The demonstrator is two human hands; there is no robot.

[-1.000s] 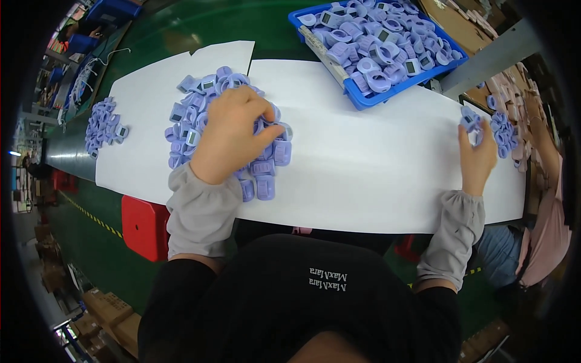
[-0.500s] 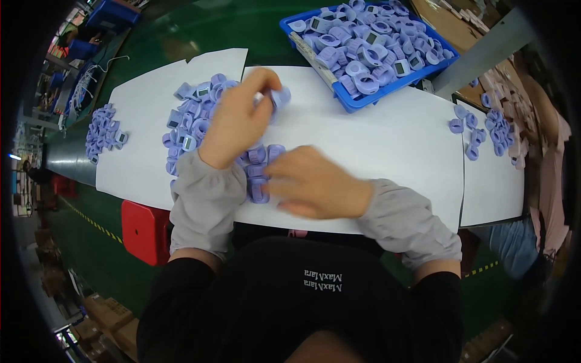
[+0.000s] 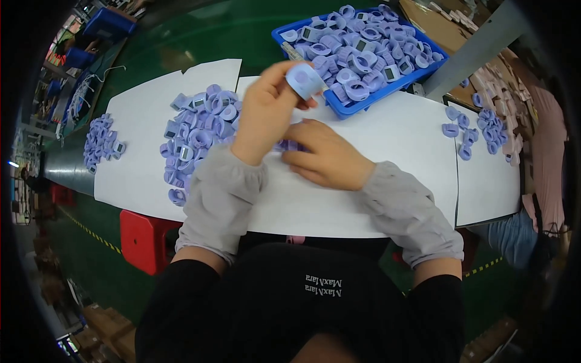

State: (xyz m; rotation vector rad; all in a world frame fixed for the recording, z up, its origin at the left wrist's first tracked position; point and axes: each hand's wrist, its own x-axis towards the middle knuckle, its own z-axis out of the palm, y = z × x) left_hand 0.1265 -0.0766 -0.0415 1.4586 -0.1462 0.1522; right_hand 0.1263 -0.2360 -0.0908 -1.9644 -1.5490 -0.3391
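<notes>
The left hand (image 3: 264, 112) pinches a lavender device (image 3: 304, 81); whether the right hand (image 3: 330, 157) grips anything, I cannot tell. A loose pinch could drop it by the far tray (image 3: 387, 91).

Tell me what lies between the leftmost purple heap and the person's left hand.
In the head view, a larger purple pile on white paper lies between them; bare paper separates it from the heap.

It was a factory workshop. Striped tape (image 3: 91, 230) crossed the green floor (image 3: 85, 260); lilac plastic devices (image 3: 361, 45) filled a crate (image 3: 382, 95).
</notes>
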